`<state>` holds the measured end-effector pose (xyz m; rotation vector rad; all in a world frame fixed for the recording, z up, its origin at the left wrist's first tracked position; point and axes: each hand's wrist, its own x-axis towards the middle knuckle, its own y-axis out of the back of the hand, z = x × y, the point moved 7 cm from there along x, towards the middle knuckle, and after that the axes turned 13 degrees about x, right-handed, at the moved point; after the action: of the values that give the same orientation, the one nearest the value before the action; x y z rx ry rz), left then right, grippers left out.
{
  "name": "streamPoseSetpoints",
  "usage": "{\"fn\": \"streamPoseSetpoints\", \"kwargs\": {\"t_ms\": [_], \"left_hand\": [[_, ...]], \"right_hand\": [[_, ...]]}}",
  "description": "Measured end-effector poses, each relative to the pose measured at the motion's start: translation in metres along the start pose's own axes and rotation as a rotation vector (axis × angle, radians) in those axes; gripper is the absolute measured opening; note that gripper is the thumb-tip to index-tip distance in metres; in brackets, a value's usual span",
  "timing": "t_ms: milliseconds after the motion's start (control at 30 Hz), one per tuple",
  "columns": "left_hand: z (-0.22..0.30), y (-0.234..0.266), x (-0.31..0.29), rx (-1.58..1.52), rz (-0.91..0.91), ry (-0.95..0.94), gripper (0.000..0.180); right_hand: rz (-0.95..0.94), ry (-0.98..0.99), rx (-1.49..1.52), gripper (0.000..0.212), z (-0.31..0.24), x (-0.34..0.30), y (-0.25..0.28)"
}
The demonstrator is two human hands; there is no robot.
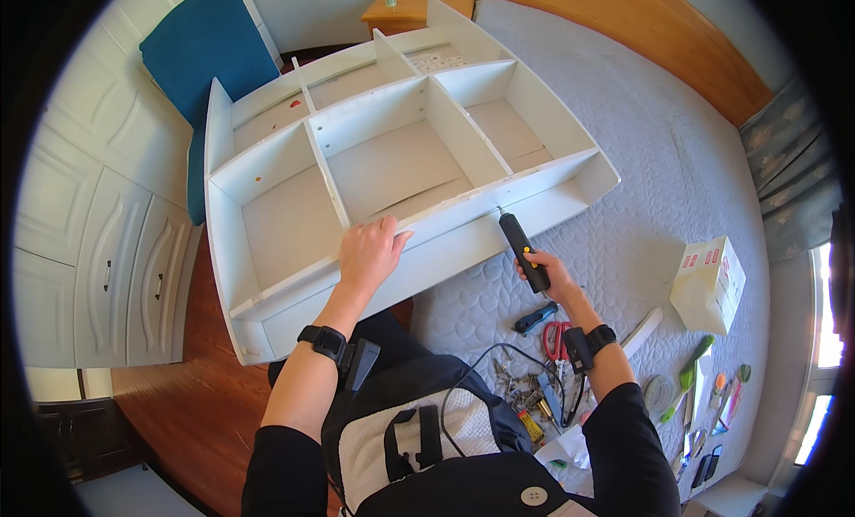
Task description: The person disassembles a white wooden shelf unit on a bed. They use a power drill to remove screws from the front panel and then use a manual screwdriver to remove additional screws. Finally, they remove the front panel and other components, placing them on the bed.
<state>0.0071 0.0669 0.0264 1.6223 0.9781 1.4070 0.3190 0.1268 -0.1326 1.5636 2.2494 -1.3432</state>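
Observation:
A white shelf unit (pixel 463 203) with several compartments lies tilted, partly on the bed and partly over my lap. My left hand (pixel 369 253) is hooked over the edge of its near long board, fingers bent over the far side and thumb pointing right. In my right hand (pixel 557 276) is a slim black electric screwdriver (pixel 519 239) with yellow buttons. Its thin bit points up and away, with the tip at the near board, right of the middle; whether it sits in a screw is too small to tell.
On the quilted bed (pixel 659 152) to my right lie red-handled scissors (pixel 555 341), a blue-and-black utility tool (pixel 534 318), loose screws and hand tools, and a white carton (pixel 708 284). A blue-covered chair (pixel 209 54) stands behind the shelf's left end, beside white cabinets (pixel 125 268).

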Motion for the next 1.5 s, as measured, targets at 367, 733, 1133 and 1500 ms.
{"fn": "streamPoseSetpoints", "kwargs": {"t_ms": [367,733,1133,1500], "left_hand": [[0.0,0.002,0.001,0.019,-0.01,0.004,0.036],[0.001,0.001,0.001,0.035,-0.046,0.012,0.035],[0.002,0.0,0.0,0.027,-0.028,0.009,0.035],[-0.001,-0.002,-0.001,0.027,-0.057,0.024,0.036]], "right_hand": [[0.023,0.01,-0.118,0.039,-0.001,0.002,-0.001],[0.072,0.035,-0.021,0.042,0.004,0.002,-0.004],[0.265,0.119,-0.639,0.045,-0.013,-0.003,-0.017],[0.161,0.04,-0.084,0.05,0.022,0.001,-0.024]]}}
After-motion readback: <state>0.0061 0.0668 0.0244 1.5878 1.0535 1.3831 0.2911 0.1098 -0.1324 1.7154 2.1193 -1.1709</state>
